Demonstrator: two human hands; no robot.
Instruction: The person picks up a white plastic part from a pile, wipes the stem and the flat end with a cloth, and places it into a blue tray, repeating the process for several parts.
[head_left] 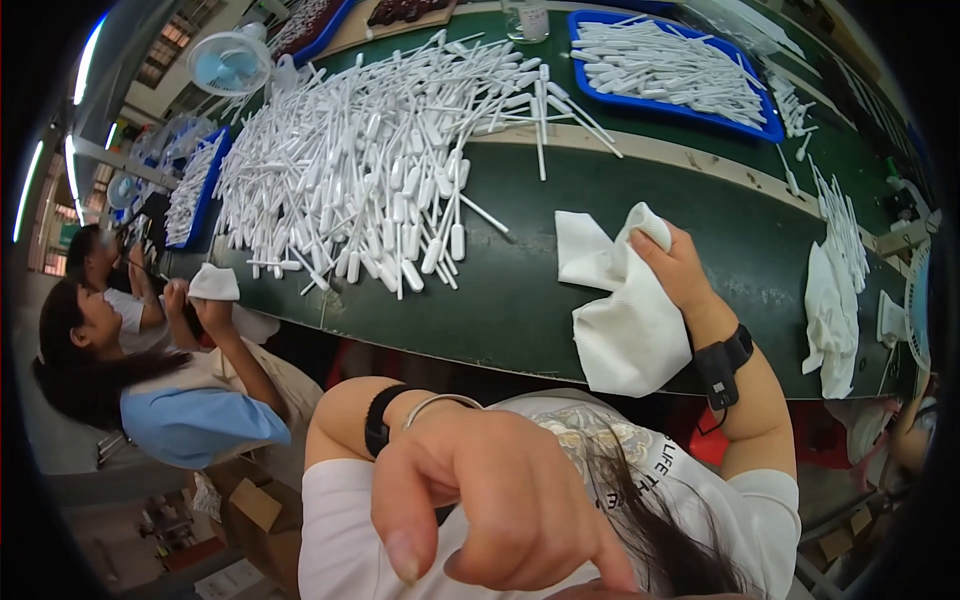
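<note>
My right hand [672, 268] grips a white cloth [630, 335] between thumb and fingers. The cloth hangs in loose folds above the near edge of the green table. Close to the camera, my left hand [490, 490] is raised in front of my chest, away from the table. Its fingers are bent and the thumb stands apart; I see nothing in it, though some fingertips are hidden at the lower edge. To the left of the cloth, a big heap of white plastic droppers [350, 160] spreads over the green tabletop [540, 270], with a few loose ones at its right side.
At the back right is a blue tray [778, 130] full of droppers; another blue tray [212, 195] lies far left. A second white cloth [832, 310] and more droppers [840, 215] rest at the right. A co-worker [190, 390] sits at left, holding a cloth [214, 283].
</note>
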